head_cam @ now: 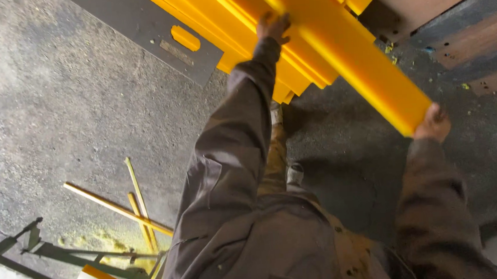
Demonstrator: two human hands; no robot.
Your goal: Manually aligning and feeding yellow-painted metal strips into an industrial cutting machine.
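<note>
Yellow plastic fills the top of the view: a long yellow beam [347, 53] runs diagonally, and the person has it at both ends of their reach. Left hand [272, 27] is up on the beam's side, fingers [279, 23] curled over its edge where it meets the stack of yellow profiles [236, 25] lying beneath. Right hand [433, 123] cups the near end of the beam from below, fingers wrapped under the end face and mostly hidden, so how firmly they close I cannot tell.

Risk, as I judge it: that near end rests on one palm only. If the hand slips, the end drops straight toward the person's shoes [286, 148] on the concrete floor [56, 99]. Beyond the left fingers, the stack looks loosely layered; dragging the beam sideways could pull neighbouring profiles with it, or pinch those fingers between pieces. Behind the person, thin yellow rods [120, 207] and a dark metal frame [66, 254] lie on the floor, a trip hazard on any backward step under load.
</note>
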